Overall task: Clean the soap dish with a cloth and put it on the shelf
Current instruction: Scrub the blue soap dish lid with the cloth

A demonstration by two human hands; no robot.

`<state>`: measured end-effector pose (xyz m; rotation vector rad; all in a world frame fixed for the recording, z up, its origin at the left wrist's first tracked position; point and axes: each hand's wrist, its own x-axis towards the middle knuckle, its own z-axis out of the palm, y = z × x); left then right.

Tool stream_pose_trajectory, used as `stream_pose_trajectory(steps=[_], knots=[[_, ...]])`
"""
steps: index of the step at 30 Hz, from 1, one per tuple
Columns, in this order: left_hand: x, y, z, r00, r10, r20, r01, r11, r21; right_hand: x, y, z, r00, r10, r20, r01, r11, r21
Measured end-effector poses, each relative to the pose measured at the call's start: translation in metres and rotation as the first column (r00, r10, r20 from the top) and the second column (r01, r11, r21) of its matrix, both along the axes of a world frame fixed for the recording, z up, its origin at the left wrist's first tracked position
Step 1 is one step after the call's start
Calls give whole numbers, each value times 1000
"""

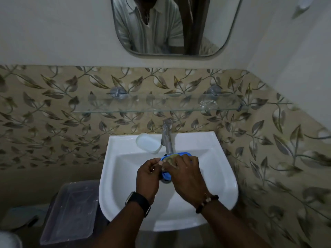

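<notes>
Head view shows the blue soap dish (165,174) held over the bowl of the white washbasin (125,176), just below the tap (167,138) and above the drain. Only its rim shows, at the top beside the tap spout and lower down between the two hands; its long axis seems to run from far right to near left, though most of it is covered. The left hand (147,178) pinches the dish's left edge, fingers curled closed on it. The right hand (186,174) lies over the dish from the right, fingers pressed down on a small greenish-grey cloth (170,158) bunched inside it. By my reading the wiping is under way. The glass shelf (161,108) lies straight ahead and above, on the leaf-patterned tiles beyond the tap, with both hands about equally near; the left one, already gripping the dish, looks better placed to lift it there. A white lid-like piece (147,143) rests on the basin's back ledge, left of the tap.
</notes>
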<state>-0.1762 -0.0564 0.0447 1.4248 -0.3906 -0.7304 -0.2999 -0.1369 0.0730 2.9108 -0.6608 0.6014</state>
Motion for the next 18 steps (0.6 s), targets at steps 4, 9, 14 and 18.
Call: stream_pose_trajectory(steps=[4, 9, 14, 18], knots=[[12, 12, 7, 1000, 29, -2, -30, 998, -51, -12, -15, 15, 990, -131, -47, 125, 985, -119], [13, 17, 18, 1000, 3, 24, -1, 998, -56, 14, 15, 29, 966, -249, 71, 238, 962, 132], [30, 25, 29, 1000, 23, 5, -22, 995, -94, 10, 30, 35, 998, 55, -41, -48, 989, 140], [32, 32, 29, 998, 58, -13, -59, 990, -125, 1, 11, 56, 992, -66, -106, 63, 998, -29]])
